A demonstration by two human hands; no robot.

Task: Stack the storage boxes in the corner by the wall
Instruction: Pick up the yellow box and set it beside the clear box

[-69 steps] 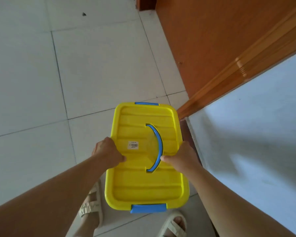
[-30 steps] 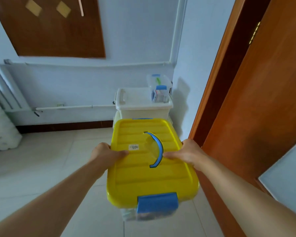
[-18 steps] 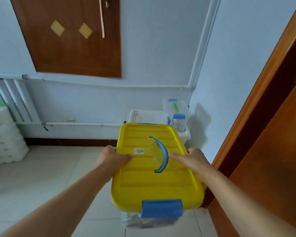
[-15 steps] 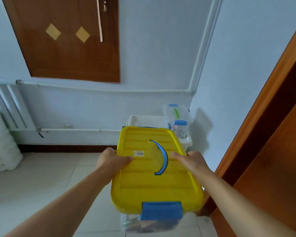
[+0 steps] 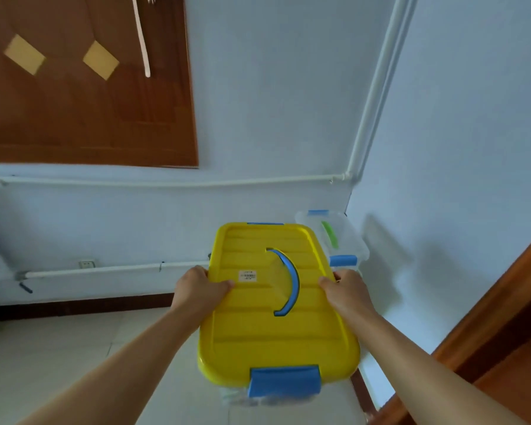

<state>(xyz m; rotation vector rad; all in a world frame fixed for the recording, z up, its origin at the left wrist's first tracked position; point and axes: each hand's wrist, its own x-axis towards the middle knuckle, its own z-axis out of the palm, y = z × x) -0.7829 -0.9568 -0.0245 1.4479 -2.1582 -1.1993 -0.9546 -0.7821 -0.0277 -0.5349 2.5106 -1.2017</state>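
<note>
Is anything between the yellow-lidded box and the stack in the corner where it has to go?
Nothing stands in the path. The yellow-lidded box, held by the left hand and right hand, hides most of the corner. A small clear box is visible behind its far right edge and may take up part of the landing spot.

Plastic, wood and paint in the corner

The yellow lid point(image 5: 276, 332) looks smooth, ribbed plastic with a paper label point(image 5: 247, 276); the far small box point(image 5: 334, 237) is clear plastic; the panel point(image 5: 83, 87) is satin wood, the wall point(image 5: 276, 102) matt.
</note>
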